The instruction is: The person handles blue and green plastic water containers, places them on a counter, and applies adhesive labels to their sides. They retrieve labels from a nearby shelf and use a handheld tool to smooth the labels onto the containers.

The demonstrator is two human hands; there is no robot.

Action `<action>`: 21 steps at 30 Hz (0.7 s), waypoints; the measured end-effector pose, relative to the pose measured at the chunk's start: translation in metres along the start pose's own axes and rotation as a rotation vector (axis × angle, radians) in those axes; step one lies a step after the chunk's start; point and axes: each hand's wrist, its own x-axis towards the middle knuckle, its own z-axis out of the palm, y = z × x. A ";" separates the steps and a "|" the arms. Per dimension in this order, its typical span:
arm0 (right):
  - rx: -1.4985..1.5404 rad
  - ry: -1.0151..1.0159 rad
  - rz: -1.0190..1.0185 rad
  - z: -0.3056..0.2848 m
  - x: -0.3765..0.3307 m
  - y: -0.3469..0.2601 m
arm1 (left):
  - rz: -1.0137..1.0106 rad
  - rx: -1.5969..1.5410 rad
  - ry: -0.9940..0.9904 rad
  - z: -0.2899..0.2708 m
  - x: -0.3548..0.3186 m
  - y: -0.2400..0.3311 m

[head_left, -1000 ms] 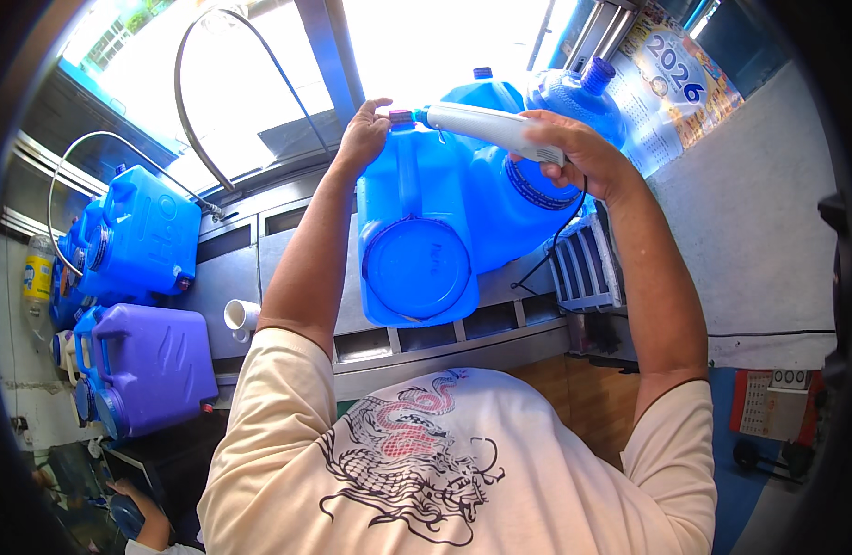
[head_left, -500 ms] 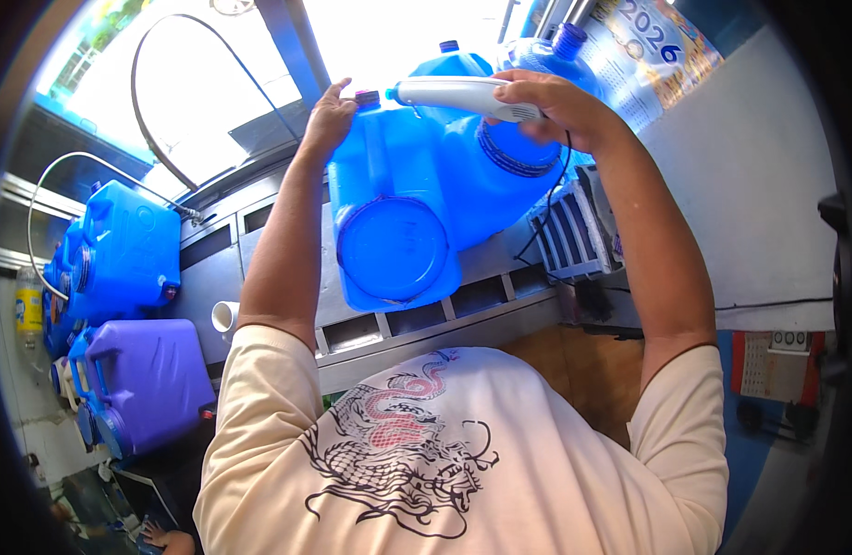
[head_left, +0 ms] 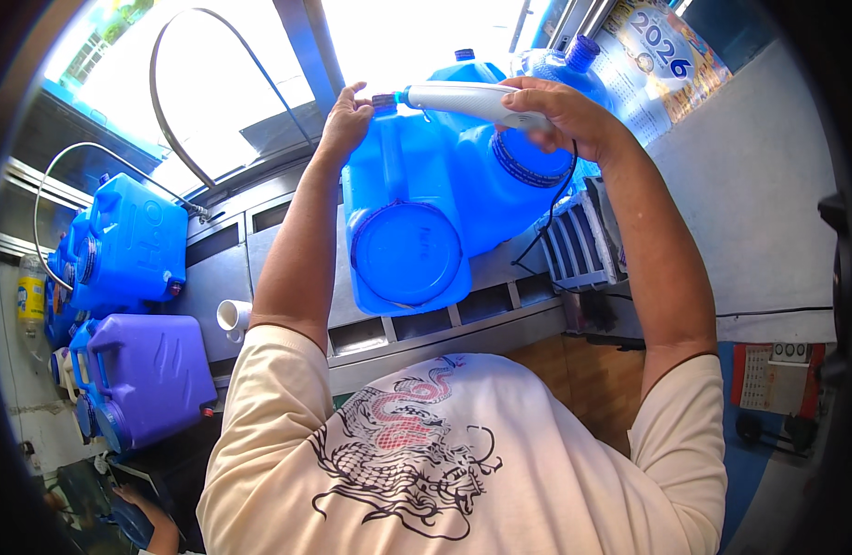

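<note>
My right hand (head_left: 569, 116) is wrapped round a slim white corded heat gun (head_left: 468, 99), its blue tip pointing left. That tip is right beside the dark cap (head_left: 383, 101) of a tall blue water jug (head_left: 403, 166), which has a round blue lid (head_left: 407, 252) on its near face. On the cap's left side is my left hand (head_left: 347, 120), index finger raised and holding nothing I can see; whether it touches the cap I cannot tell. Behind the heat gun is another blue container with a wide round lid (head_left: 534, 157).
Further blue jugs (head_left: 135, 240) and a purple jug (head_left: 153, 375) stand at left, near a white mug (head_left: 232, 316). A thin hose (head_left: 158, 102) arches by the window. At right are a slatted grey unit (head_left: 579, 245) and the heat gun's black cord. Another person's arm (head_left: 153, 518) shows lower left.
The view has shifted slightly, so the jugs appear further right. The heat gun's tip is a little closer to the cap. At lower left, the other person's arm has moved.
</note>
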 end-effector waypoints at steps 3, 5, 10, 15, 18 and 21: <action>0.003 -0.003 0.003 0.000 0.002 0.001 | -0.002 -0.080 -0.015 0.000 0.004 -0.004; 0.004 -0.028 -0.004 0.000 0.002 0.000 | -0.021 -0.101 -0.035 0.000 0.002 -0.002; -0.019 0.038 0.003 0.001 0.003 0.001 | -0.017 -0.068 -0.016 -0.001 -0.004 0.005; -0.052 -0.016 -0.018 -0.001 0.003 0.003 | 0.025 -0.038 0.026 -0.001 -0.005 0.003; -0.058 -0.005 -0.006 -0.001 0.002 0.002 | -0.069 -0.106 -0.061 -0.003 -0.003 0.008; -0.059 -0.027 -0.005 -0.001 0.001 0.001 | -0.019 -0.027 0.032 -0.001 -0.011 0.012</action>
